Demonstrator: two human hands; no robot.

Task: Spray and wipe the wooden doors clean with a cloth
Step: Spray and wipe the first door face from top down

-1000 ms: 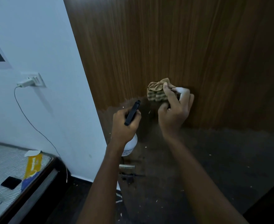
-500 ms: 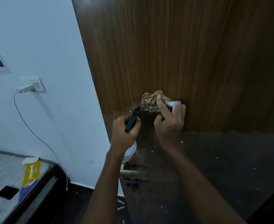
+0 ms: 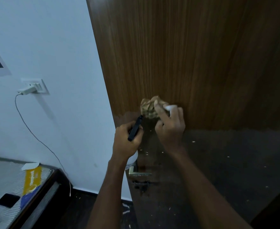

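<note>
A tall wooden door [image 3: 177, 55] with vertical grain fills the centre and right; its lower part is darker and flecked with pale specks. My right hand [image 3: 170, 128] presses a crumpled tan cloth [image 3: 150, 107] against the door at the edge of the dark band. My left hand [image 3: 127, 141] sits just left of it, wrapped around a spray bottle [image 3: 132, 160] with a black trigger head [image 3: 135, 128] and a white body showing below the fist.
A white wall [image 3: 61, 63] stands left of the door, with a socket and plugged charger [image 3: 31, 88] whose cable hangs down. A mattress [image 3: 2, 187] carrying a yellow packet [image 3: 31, 179] lies bottom left. A metal door handle [image 3: 140, 173] sits below my left hand.
Both hands and the cloth have kept almost the same spot on the door; the cloth shifted slightly left and down along the dark band. The view drifted a little to the left.
</note>
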